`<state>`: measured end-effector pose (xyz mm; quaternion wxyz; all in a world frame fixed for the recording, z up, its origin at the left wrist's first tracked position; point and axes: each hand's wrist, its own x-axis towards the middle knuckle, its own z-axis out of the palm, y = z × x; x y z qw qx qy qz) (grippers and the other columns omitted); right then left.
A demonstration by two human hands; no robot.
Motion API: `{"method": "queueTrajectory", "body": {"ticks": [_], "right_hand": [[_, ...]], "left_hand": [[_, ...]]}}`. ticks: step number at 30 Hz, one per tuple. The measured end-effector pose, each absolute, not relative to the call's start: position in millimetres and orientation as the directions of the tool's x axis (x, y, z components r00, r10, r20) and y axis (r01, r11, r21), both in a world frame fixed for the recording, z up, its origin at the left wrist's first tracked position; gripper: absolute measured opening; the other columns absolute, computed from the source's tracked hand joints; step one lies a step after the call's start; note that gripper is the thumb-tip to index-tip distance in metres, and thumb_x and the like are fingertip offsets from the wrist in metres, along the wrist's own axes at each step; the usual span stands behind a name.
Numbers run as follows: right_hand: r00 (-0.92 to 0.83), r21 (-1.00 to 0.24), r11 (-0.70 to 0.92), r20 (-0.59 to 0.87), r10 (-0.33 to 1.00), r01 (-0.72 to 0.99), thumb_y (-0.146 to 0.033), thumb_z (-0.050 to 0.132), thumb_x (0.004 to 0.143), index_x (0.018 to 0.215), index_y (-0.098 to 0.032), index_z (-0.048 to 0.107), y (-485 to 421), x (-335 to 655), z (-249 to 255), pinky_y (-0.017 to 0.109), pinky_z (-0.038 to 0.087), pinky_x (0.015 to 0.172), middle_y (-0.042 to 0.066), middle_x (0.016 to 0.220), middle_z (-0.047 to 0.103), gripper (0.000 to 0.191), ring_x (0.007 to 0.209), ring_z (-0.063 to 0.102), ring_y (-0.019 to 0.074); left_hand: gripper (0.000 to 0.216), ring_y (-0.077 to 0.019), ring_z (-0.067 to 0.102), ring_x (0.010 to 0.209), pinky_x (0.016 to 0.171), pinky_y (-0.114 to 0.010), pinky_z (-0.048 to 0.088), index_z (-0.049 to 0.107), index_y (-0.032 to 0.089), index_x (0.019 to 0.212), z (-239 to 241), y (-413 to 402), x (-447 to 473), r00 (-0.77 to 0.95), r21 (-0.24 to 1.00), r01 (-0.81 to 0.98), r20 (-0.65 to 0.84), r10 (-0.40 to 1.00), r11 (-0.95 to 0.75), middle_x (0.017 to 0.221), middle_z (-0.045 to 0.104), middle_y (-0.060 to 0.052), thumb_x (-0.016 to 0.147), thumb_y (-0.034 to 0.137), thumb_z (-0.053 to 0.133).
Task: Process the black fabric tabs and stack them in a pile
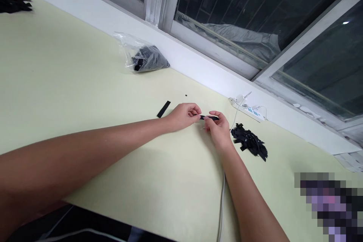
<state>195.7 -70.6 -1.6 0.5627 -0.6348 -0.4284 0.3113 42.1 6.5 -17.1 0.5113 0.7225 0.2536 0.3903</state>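
Note:
Between my two hands a short black fabric strip [209, 117] is stretched just above the table. My left hand [184, 116] pinches its left end with thumb and fingertips. The right end lies in the closed fingers of my right hand [218, 128], thumb on top. A second flat black strip [163, 109] lies on the table by my left wrist. To the right of my right hand sits a loose pile of black strips [249, 141]. A tiny dark round piece [186, 95] rests on the table beyond my left hand.
A clear plastic bag [147, 58] with dark pieces leans by the white ledge. A power strip [249, 111] stands along the wall, and a grey cable [222, 204] runs under my right forearm. More black strips [14, 2] lie far left. A pixelated patch covers the lower right.

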Motion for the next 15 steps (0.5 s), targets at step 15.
{"method": "queueTrajectory", "body": {"ticks": [15], "right_hand": [[0.892, -0.534, -0.725, 0.142, 0.430, 0.435, -0.040, 0.069, 0.064, 0.075, -0.024, 0.066, -118.3, 345.6, 21.1, 0.044, 0.050, 0.067, 0.008, 0.069, 0.063, 0.020, 0.070, 0.060, 0.0290]], "left_hand": [[0.013, -0.0135, 0.060, 0.080, 0.075, -0.028, 0.050, 0.065, 0.017, 0.092, -16.3, 6.3, 38.1, 0.617, 0.940, 0.021, 0.256, 0.744, -0.341, 0.087, 0.066, -0.004, 0.084, 0.027, 0.064]]}}
